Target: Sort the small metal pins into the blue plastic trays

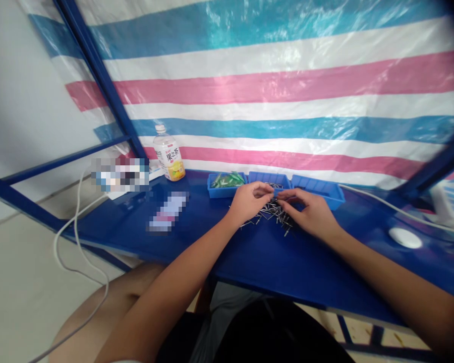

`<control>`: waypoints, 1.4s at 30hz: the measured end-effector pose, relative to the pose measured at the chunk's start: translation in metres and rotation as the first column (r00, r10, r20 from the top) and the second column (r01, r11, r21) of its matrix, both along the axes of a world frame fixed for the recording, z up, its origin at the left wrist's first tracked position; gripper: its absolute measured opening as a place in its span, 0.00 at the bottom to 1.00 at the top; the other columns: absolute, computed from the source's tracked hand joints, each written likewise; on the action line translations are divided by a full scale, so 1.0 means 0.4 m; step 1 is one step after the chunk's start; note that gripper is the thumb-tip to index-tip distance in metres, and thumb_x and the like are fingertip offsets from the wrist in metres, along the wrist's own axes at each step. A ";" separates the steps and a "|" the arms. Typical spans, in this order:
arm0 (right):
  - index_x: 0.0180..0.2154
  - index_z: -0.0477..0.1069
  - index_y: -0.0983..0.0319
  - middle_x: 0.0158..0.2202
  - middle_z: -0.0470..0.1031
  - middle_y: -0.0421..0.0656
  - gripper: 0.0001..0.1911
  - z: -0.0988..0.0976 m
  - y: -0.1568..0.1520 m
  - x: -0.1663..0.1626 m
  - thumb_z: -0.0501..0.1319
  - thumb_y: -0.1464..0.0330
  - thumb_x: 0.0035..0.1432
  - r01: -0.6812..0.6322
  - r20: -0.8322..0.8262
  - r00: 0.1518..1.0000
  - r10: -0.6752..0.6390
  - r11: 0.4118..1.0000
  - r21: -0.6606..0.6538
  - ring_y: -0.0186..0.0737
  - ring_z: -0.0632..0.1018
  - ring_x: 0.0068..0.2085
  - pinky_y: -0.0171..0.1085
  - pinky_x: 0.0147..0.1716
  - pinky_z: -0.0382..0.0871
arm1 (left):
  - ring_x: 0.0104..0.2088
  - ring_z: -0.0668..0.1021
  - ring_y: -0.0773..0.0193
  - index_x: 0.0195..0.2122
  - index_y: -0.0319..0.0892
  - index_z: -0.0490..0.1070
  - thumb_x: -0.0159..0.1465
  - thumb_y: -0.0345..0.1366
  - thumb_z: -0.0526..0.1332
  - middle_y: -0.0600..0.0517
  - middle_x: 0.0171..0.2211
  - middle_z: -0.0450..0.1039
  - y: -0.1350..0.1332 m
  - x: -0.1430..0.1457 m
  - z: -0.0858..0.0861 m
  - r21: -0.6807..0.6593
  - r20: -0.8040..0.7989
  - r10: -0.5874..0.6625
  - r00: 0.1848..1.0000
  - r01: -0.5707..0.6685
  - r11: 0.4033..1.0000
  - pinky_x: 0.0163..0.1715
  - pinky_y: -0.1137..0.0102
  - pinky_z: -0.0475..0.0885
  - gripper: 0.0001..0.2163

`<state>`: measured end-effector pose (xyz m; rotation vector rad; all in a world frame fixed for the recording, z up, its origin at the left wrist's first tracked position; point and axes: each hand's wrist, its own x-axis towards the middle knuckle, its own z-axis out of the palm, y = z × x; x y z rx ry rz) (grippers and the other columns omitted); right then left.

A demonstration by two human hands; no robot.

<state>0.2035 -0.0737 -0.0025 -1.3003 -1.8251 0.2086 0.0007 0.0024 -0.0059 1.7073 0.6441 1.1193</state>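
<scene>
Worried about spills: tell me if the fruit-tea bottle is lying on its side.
No, the fruit-tea bottle stands upright on the blue table.

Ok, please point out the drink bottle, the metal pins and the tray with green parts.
drink bottle (169,160), head view, on its label.
metal pins (274,213), head view, middle of the pile.
tray with green parts (221,193), head view, on its front wall.

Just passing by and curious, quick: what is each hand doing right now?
Left hand: fingers curled at the metal pins; a grip cannot be told.
Right hand: curled, fingertips at the pins; cannot be told either.
</scene>
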 end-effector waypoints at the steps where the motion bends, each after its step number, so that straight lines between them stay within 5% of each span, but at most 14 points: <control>1: 0.48 0.80 0.58 0.46 0.86 0.46 0.11 0.002 -0.001 0.000 0.66 0.61 0.67 0.009 0.005 1.000 -0.009 1.000 0.000 0.47 0.86 0.41 0.46 0.40 0.82 | 0.44 0.86 0.58 0.41 0.39 0.80 0.64 0.32 0.72 0.43 0.43 0.85 0.002 0.000 -0.002 -0.004 0.001 0.011 1.000 -0.011 1.000 0.54 0.56 0.82 0.06; 6: 0.50 0.79 0.57 0.45 0.85 0.46 0.13 0.010 -0.001 0.000 0.66 0.61 0.67 0.035 -0.007 0.999 -0.035 0.999 0.026 0.45 0.85 0.38 0.44 0.39 0.80 | 0.42 0.86 0.60 0.38 0.38 0.78 0.62 0.26 0.71 0.45 0.41 0.85 0.008 0.001 -0.016 0.029 -0.047 0.018 0.999 -0.016 0.999 0.49 0.61 0.83 0.05; 15: 0.45 0.81 0.56 0.40 0.83 0.44 0.09 0.014 -0.003 -0.003 0.64 0.60 0.70 -0.135 0.088 0.987 0.135 0.991 0.000 0.42 0.81 0.36 0.41 0.36 0.75 | 0.37 0.86 0.62 0.37 0.39 0.79 0.59 0.22 0.66 0.48 0.36 0.84 0.005 0.000 -0.020 0.137 -0.188 0.013 0.982 0.013 0.991 0.44 0.65 0.82 0.08; 24: 0.41 0.82 0.57 0.38 0.84 0.43 0.09 0.004 0.005 0.009 0.65 0.61 0.68 -0.028 0.066 0.997 0.032 0.998 -0.057 0.43 0.81 0.35 0.42 0.36 0.73 | 0.40 0.86 0.64 0.41 0.38 0.77 0.60 0.24 0.69 0.45 0.41 0.84 0.007 0.002 -0.020 0.069 -0.087 -0.060 0.994 0.066 0.995 0.48 0.63 0.82 0.08; 36: 0.43 0.82 0.56 0.38 0.83 0.43 0.12 -0.013 0.010 0.007 0.61 0.59 0.70 -0.103 0.117 0.986 0.119 0.986 -0.133 0.42 0.79 0.35 0.42 0.36 0.71 | 0.42 0.85 0.62 0.47 0.38 0.77 0.61 0.26 0.72 0.43 0.43 0.84 -0.013 0.007 0.003 0.003 0.026 -0.127 0.992 0.127 0.992 0.50 0.61 0.82 0.13; 42: 0.42 0.81 0.56 0.38 0.84 0.42 0.12 -0.011 0.010 0.010 0.62 0.58 0.70 -0.056 0.033 0.998 0.061 0.990 -0.130 0.43 0.80 0.36 0.42 0.36 0.71 | 0.45 0.85 0.58 0.55 0.41 0.78 0.61 0.32 0.75 0.41 0.51 0.83 -0.001 0.004 -0.002 0.017 -0.050 -0.051 0.997 0.052 0.998 0.48 0.61 0.83 0.20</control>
